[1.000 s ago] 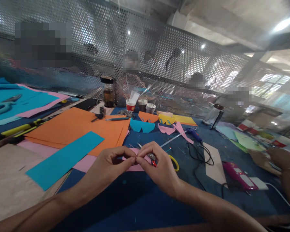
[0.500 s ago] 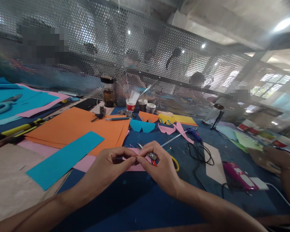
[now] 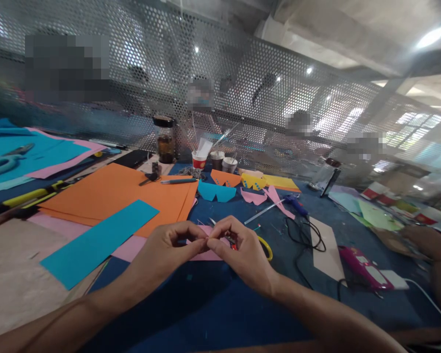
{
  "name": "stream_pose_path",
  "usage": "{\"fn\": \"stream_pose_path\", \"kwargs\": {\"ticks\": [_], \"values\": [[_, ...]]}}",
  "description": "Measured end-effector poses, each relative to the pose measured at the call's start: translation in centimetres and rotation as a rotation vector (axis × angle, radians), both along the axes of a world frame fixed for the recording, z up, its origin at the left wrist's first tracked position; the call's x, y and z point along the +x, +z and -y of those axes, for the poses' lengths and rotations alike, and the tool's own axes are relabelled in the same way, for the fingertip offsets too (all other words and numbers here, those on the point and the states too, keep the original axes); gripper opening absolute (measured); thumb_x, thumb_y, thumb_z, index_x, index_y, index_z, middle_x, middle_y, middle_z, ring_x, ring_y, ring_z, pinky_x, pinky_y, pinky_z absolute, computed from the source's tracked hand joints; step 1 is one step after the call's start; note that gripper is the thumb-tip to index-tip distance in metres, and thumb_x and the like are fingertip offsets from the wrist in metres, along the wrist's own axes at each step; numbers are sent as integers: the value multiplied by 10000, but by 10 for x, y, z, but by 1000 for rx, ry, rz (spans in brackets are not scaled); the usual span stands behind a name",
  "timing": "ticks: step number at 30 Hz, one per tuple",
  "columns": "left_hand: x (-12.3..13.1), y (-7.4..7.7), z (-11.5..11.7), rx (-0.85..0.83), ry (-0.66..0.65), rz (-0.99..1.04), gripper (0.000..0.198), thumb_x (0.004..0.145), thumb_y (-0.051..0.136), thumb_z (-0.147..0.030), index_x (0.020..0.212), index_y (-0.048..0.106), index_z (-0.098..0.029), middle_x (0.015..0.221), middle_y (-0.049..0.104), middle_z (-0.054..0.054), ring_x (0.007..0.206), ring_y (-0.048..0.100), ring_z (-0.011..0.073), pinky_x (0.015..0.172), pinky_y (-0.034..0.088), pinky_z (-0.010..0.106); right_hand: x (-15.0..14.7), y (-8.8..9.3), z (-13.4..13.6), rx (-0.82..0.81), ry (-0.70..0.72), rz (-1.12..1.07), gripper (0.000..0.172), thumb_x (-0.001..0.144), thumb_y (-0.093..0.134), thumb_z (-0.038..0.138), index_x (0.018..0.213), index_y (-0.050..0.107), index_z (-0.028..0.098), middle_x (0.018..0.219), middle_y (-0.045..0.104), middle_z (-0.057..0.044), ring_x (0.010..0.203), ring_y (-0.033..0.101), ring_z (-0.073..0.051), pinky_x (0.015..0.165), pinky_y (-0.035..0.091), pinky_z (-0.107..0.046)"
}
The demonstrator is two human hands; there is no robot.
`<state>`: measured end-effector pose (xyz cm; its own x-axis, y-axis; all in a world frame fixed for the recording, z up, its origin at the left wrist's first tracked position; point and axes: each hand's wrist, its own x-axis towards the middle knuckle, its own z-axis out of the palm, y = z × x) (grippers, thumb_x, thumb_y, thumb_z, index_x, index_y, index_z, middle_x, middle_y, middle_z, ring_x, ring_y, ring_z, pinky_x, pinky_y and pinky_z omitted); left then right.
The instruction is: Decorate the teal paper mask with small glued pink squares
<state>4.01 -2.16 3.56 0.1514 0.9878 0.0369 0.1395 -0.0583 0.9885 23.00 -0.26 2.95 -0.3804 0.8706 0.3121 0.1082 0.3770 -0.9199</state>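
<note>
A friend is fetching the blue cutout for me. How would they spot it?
On the dark blue table, look just beyond the left hand and right hand. There, beside the orange sheets, lies the blue cutout, its near edge notched. Unlike the orange cutout, yellow cutout and pink cutout, it is blue.

Dim bench, bright upper right.
Lamp glares, windows blown out; dark shadow below hands; side edges stretched, soft.

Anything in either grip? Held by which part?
Can't tell: left grip and right grip meet tip to tip; anything between them is hidden or too small to make out.
</note>
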Motion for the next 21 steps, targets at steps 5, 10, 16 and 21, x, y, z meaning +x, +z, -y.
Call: {"fn": "stream_pose_path", "kwargs": {"ticks": [5, 10, 16, 21], "values": [[0, -3, 0, 66, 11, -98, 138, 837, 700, -327, 757, 713, -215, 767, 720, 3, 739, 655, 164, 672, 512, 243, 0, 1, 1, 35, -24, 47, 38, 883, 685, 193, 874, 649, 203, 885, 643, 16, 838, 617, -139, 768, 483, -275], [0, -6, 2, 80, -16, -118, 122, 849, 671, -294, 766, 706, -212, 761, 716, 2, 735, 653, 165, 649, 494, 243, 0, -2, 2, 126, -53, 103, 64, 872, 670, 149, 849, 636, 197, 879, 632, 18, 825, 612, -130, 760, 473, -263], [2, -8, 3, 28, -48, -35, 135, 850, 688, -320, 773, 723, -215, 767, 730, 1, 775, 676, 174, 725, 523, 270, -2, 0, 5, 108, -69, 88, 98, 847, 658, 128, 800, 604, 195, 855, 612, 20, 802, 594, -132, 746, 466, -262], [4, -5, 0, -103, -9, 141, 161, 731, 805, -349, 780, 740, -210, 791, 741, 4, 762, 688, 173, 734, 553, 279, -2, -2, 2, -120, -8, -30, 132, 930, 656, 314, 871, 628, 199, 823, 648, 21, 775, 620, -135, 717, 473, -262]]}}
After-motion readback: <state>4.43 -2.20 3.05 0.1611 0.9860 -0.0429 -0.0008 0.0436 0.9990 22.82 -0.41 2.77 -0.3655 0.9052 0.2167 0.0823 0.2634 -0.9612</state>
